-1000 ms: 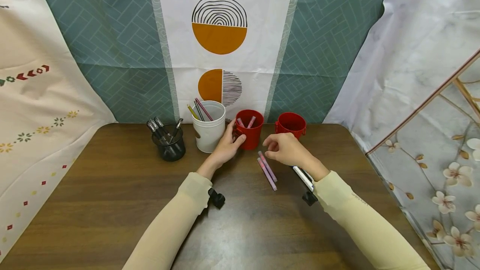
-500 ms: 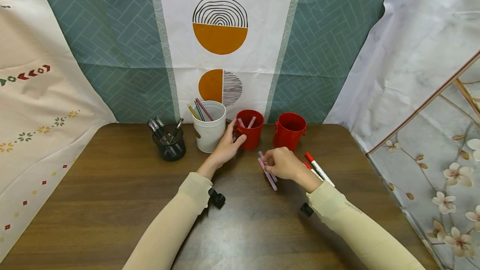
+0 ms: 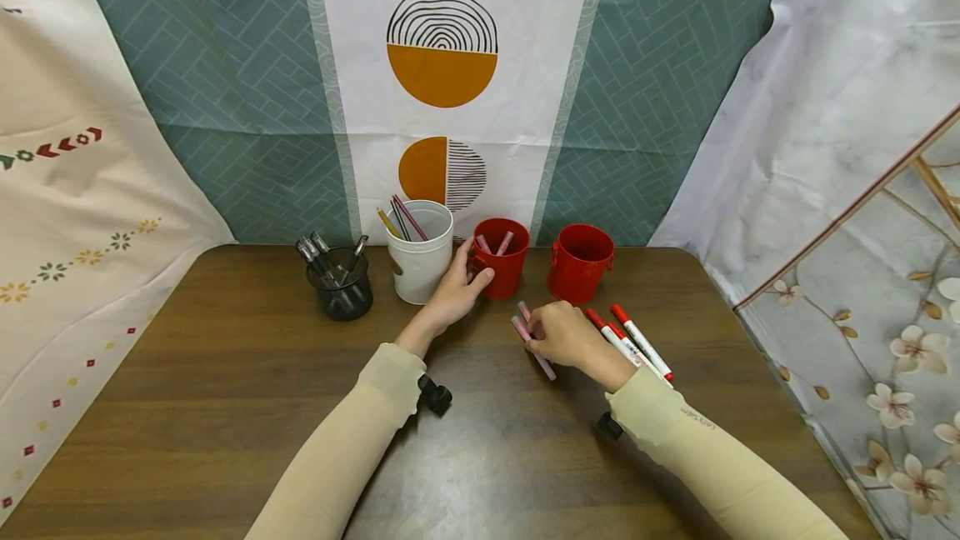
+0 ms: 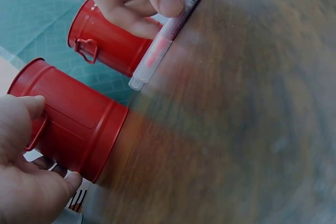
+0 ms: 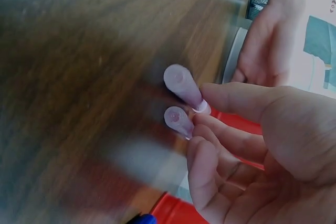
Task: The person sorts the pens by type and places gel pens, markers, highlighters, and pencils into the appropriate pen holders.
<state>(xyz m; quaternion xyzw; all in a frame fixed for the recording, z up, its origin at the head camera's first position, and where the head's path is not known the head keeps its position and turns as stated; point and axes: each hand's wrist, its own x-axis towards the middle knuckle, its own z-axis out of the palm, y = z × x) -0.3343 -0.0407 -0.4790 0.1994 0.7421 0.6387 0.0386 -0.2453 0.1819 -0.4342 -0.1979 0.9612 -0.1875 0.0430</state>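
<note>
A: Surroundings, left to right along the back of the counter (image 3: 187,382)?
B: Black wire-mesh cup (image 3: 345,300) of black pens (image 3: 311,255); tall white metal bucket (image 3: 420,269) with slim coloured pencils (image 3: 387,222); red metal bucket (image 3: 510,278), two pink sticks (image 3: 506,242) inside; second red metal bucket (image 3: 577,280). Three white, red-capped markers (image 3: 643,342) lie right of the right hand (image 3: 566,336), whose wrist covers part of one
A: Hands?
B: Left hand (image 3: 452,286) grips the first red bucket, fingers curled about its handle side. Right hand bent over two pale lilac plastic markers (image 5: 180,83) flat on the counter, in front of the buckets; thumb on one, fingertips at the other. Cannot tell if the grip has closed
A: Against one second ago?
B: Right hand was up by the second bucket, covering its lower part and most of the red caps; now lower, both uncovered. Left hand unchanged
A: Wrist views add?
B: Left wrist: barcode and clear cap on a lilac marker. Right wrist: blue-tipped object (image 5: 142,219) at the bottom edge, not seen from the head
</note>
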